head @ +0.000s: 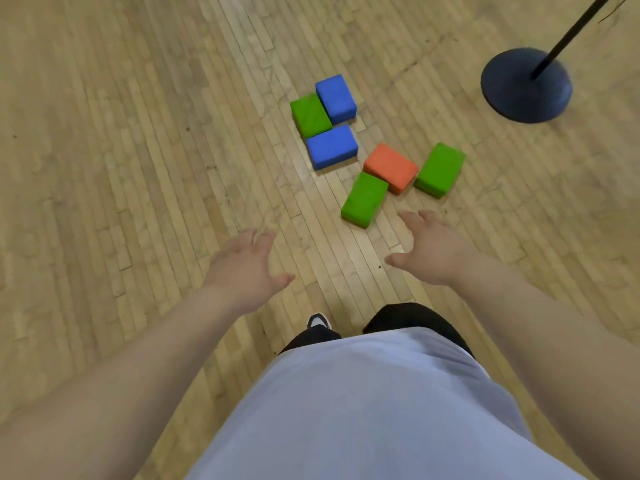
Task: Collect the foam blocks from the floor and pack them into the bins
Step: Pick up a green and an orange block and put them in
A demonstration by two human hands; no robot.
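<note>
- The left hand [247, 261] reaches out over the pale wooden plank floor [121, 150]. Its fingers are spread and a little bent. It holds nothing.
- The right hand [429, 251] reaches out too. Its fingers are loose and spread, and it holds nothing.
- Six soft foam blocks shaped like bricks lie flat on the floor in front of the hands. They are in two bunches, close to each other.
- In the far bunch, the back blue foam block [336, 98] is the farthest away.
- The far green foam block [310, 115] lies right against its left side.
- The front blue foam block [331, 147] lies against the near end of that green one.
- In the near bunch, the orange foam block [391, 168] is in the middle.
- The right green foam block [440, 169] lies just beside the right end of the orange one.
- The nearest green foam block [364, 199] touches the orange one at its near left side.
- That nearest green one is just ahead of the right hand, a bit to its left. The hand is not touching it.
- A round black stand base [519, 95] sits on the floor far to the right, well apart from the blocks. A thin black pole [571, 32] goes up from it.
- At the bottom you can see the person's pale shirt [363, 410], dark trousers [415, 317] and the tip of a white and black shoe [318, 321].
</note>
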